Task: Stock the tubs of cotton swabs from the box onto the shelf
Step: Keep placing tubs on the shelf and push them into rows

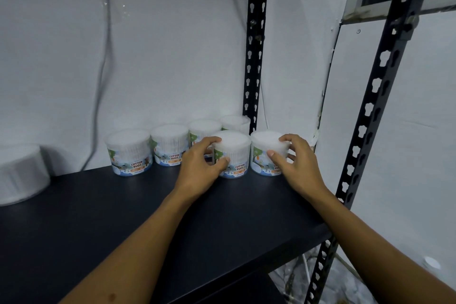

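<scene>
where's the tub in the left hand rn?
Head view: the left hand grips a tub standing front-row on the shelf, beside the right hand's tub.

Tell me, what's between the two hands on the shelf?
In the head view, the left hand and right hand each grip a cotton bud tub; those two tubs stand side by side between them.
</scene>
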`<state>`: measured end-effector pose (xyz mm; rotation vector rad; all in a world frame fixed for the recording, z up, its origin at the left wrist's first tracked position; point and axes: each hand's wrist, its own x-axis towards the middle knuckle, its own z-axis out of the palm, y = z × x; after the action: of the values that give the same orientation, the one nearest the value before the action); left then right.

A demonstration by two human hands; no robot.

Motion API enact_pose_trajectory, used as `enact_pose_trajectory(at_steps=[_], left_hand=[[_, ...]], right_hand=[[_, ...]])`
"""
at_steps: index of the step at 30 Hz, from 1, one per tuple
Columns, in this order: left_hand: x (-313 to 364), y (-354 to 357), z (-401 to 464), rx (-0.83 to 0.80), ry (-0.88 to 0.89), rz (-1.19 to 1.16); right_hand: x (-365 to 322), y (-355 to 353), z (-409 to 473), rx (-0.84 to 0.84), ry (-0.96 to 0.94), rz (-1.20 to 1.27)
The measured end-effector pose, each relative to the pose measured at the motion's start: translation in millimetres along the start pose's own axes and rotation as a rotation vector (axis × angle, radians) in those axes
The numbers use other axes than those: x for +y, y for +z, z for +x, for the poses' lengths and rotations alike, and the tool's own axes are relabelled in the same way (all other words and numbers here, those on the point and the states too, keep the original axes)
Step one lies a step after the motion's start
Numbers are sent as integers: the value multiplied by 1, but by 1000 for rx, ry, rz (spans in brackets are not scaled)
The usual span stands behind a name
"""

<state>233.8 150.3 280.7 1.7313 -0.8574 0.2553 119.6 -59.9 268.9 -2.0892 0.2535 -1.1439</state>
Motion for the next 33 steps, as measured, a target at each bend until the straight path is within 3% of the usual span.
enact_pose_trajectory(at_steps=[16, 23, 33], left_hand=[[2, 2, -1, -36, -59, -80], [0, 13, 2, 46, -30, 21], [-6, 17, 2, 120, -8, 178]], right_hand=[[2, 0, 1, -2, -1, -31], [7, 5, 7, -17, -21, -53], [8, 20, 28, -41, 60, 105]])
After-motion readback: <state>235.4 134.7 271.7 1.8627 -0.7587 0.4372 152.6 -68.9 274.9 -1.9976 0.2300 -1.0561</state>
